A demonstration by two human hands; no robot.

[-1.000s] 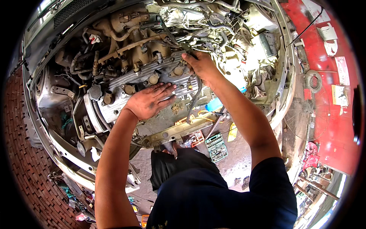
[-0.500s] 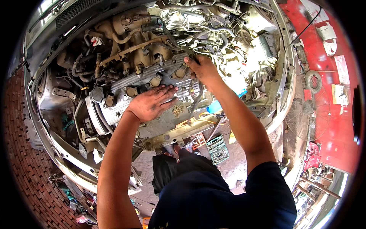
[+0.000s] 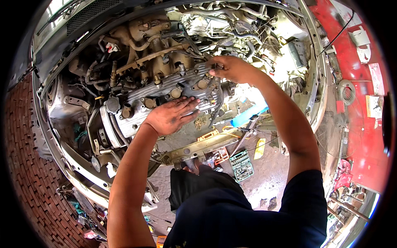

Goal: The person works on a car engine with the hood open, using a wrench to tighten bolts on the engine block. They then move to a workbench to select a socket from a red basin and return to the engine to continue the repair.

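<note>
A silver ribbed valve cover (image 3: 142, 93) lies on the engine, with a row of round spark plug openings along it. My left hand (image 3: 170, 117) rests flat on its near edge, fingers stretched out and holding nothing. At the cover's right end, my right hand (image 3: 232, 69) has its thumb and fingers curled together by the far corner. What lies between those fingertips is too small to tell. A round dark cap (image 3: 112, 104) sits on the cover's left end. A dark hose (image 3: 220, 101) hangs down beside the right end.
Brown intake pipes (image 3: 155, 51) run behind the cover, and bundled wiring (image 3: 231, 29) fills the brightly lit far right. A pale crossbar (image 3: 198, 148) spans the front. On the floor lie an open green socket set (image 3: 241, 166) and a yellow piece (image 3: 259, 149). A fan (image 3: 337, 118) stands at right.
My right hand has shifted slightly right, its fingers drawing in at the cover's far corner. My left hand stays flat on the cover. The whole view has moved slightly.
</note>
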